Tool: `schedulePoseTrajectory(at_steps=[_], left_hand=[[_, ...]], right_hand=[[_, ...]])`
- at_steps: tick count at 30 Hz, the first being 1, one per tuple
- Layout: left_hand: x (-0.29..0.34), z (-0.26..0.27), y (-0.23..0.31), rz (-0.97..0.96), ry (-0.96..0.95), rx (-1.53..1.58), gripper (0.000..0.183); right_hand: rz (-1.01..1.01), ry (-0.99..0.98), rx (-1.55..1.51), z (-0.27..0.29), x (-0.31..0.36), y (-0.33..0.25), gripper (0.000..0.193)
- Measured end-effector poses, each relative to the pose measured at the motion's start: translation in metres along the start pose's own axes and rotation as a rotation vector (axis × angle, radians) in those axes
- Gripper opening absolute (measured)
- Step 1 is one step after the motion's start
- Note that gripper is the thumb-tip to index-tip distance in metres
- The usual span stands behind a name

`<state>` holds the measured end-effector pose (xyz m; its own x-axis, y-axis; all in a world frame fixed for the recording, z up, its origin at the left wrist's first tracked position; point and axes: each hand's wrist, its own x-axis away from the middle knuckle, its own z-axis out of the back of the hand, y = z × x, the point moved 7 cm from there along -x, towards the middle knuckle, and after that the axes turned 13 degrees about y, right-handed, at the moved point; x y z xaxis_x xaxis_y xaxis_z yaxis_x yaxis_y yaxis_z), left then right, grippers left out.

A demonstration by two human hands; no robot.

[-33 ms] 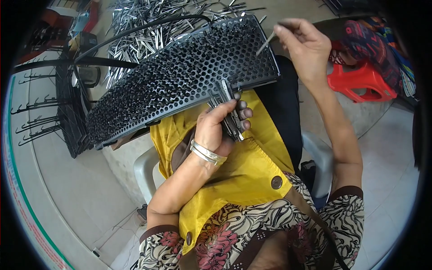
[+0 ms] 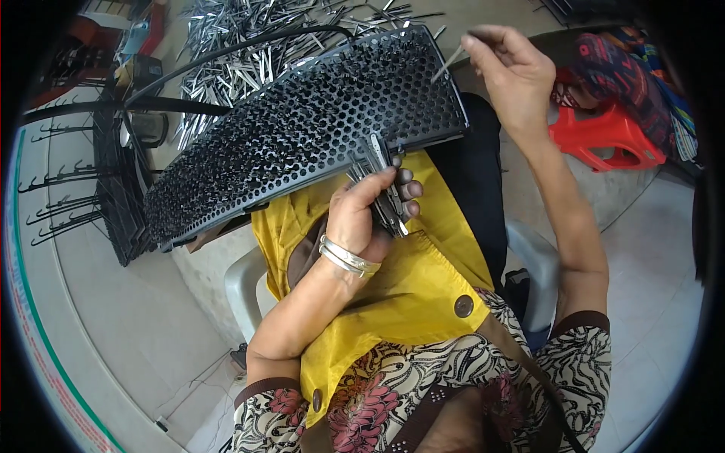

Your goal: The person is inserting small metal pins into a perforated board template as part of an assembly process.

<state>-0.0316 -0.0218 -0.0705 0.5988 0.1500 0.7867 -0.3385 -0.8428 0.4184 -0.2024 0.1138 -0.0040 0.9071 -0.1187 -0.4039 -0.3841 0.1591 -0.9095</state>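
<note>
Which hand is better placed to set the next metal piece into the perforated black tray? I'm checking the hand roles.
Probably the right hand: it pinches a single metal piece at the tray. The left hand grips a bundle.

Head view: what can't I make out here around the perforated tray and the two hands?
- Head view: how many metal pieces the left hand grips; its fingers cover the bundle.
- Shape of the thin metal piece pinched by the right hand: too small.
- What supports the black perforated tray: hidden under the tray and the yellow apron.
- Loose metal pile: cut off by the top edge.
</note>
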Motion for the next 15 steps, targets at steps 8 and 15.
schedulePoseTrajectory(at_steps=[8,15], left_hand=[[0.001,0.003,0.003,-0.073,0.058,-0.049,0.011],[0.004,-0.002,0.005,-0.106,0.044,-0.058,0.011]], right_hand=[[0.599,0.070,0.210,-0.016,0.004,-0.032,0.010],[0.894,-0.181,0.367,-0.043,0.026,-0.016,0.016]])
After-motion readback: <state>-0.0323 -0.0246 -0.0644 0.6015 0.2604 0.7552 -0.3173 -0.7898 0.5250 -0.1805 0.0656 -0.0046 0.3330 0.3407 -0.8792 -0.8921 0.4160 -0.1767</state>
